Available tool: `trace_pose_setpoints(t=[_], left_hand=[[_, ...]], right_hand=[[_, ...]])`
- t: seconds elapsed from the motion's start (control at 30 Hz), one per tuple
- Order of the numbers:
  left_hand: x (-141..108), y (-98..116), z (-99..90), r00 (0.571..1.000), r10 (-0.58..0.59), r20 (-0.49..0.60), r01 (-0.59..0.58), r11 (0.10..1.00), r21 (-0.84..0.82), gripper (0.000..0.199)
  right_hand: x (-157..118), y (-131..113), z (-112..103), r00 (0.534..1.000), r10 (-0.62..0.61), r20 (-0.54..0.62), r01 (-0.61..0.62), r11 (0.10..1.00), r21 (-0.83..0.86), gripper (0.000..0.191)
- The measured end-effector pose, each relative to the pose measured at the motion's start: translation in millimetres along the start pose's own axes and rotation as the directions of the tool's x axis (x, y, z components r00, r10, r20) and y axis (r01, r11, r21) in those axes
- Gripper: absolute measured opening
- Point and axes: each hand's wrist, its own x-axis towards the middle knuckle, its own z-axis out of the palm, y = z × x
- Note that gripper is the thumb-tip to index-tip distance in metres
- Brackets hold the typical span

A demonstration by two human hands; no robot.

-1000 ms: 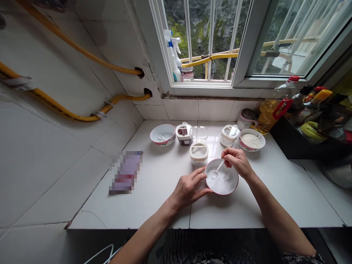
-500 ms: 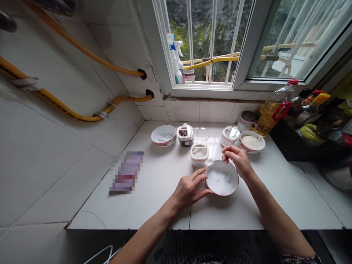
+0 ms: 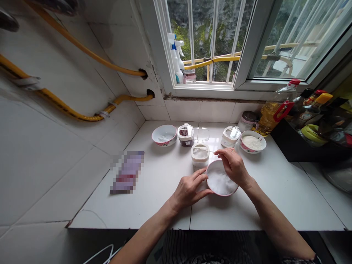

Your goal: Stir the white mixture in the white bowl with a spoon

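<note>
My left hand steadies a pink-rimmed white bowl, thumb low on its side and fingers at the rim. White grains lie in the bowl. My right hand hovers over the bowl's right side, pinching the thin handle of a small white spoon. The spoon reaches left into the top of a white seasoning jar just behind the bowl; its scoop end is hard to make out inside.
Behind stand a floral bowl, an open jar of dark reddish contents, another lidded jar and a bowl of white powder. An oil bottle and a black box of bottles are at right. A blurred-out purple item lies left.
My right hand has moved left and turned, bringing the spoon from above the bowl's back rim into the white seasoning jar. The left hand stays on the bowl.
</note>
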Motion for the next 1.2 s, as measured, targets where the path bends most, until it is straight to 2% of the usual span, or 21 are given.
trace_pose_setpoints(t=[0.13, 0.23, 0.3, 0.43, 0.57, 0.7, 0.8, 0.87, 0.93, 1.1, 1.2], left_hand=[[-1, -1, 0.4, 1.0, -0.002, 0.002, 0.002, 1.0, -0.005, 0.035], [-1, -1, 0.4, 1.0, -0.009, 0.012, 0.01, 1.0, -0.025, 0.034], [-1, -1, 0.0, 1.0, -0.013, 0.019, 0.014, 0.999, -0.036, 0.034], [0, 0, -1.0, 1.0, -0.008, 0.018, 0.008, 0.999, -0.035, 0.034], [0, 1, -1.0, 1.0, -0.012, 0.016, 0.012, 1.0, -0.025, 0.034], [-1, 0, -0.6, 1.0, -0.016, 0.022, 0.016, 0.999, -0.028, 0.034], [0, 0, -0.6, 0.999, -0.019, 0.028, 0.02, 0.999, -0.043, 0.034], [0, 0, -0.8, 1.0, -0.018, 0.024, 0.019, 0.999, -0.047, 0.034], [0, 1, -1.1, 1.0, -0.018, 0.023, 0.019, 0.999, -0.044, 0.033], [0, 1, -1.9, 0.999, -0.022, 0.028, 0.023, 0.999, -0.041, 0.033], [0, 1, -2.0, 0.999, -0.019, 0.026, 0.021, 0.999, -0.044, 0.034]], right_hand=[[1, -3, -14, 0.987, 0.143, -0.077, -0.135, 0.985, 0.104, 0.012], [3, -2, -22, 0.97, 0.241, 0.0, -0.238, 0.959, 0.156, 0.014], [3, -1, -23, 0.959, 0.271, 0.077, -0.279, 0.954, 0.109, 0.015], [2, 1, -16, 0.956, 0.245, 0.163, -0.243, 0.969, -0.037, 0.016], [-1, -2, -7, 0.937, 0.239, 0.255, -0.233, 0.971, -0.056, 0.018], [0, -3, -6, 0.914, 0.298, 0.276, -0.323, 0.945, 0.048, 0.018], [1, -1, -10, 0.865, 0.403, 0.299, -0.466, 0.867, 0.179, 0.016], [2, 0, -11, 0.841, 0.437, 0.318, -0.515, 0.828, 0.224, 0.015], [2, -1, -11, 0.843, 0.423, 0.334, -0.507, 0.832, 0.225, 0.015], [2, -7, -9, 0.881, 0.315, 0.354, -0.395, 0.901, 0.181, 0.019], [3, -7, -13, 0.866, 0.334, 0.373, -0.435, 0.87, 0.232, 0.017]])
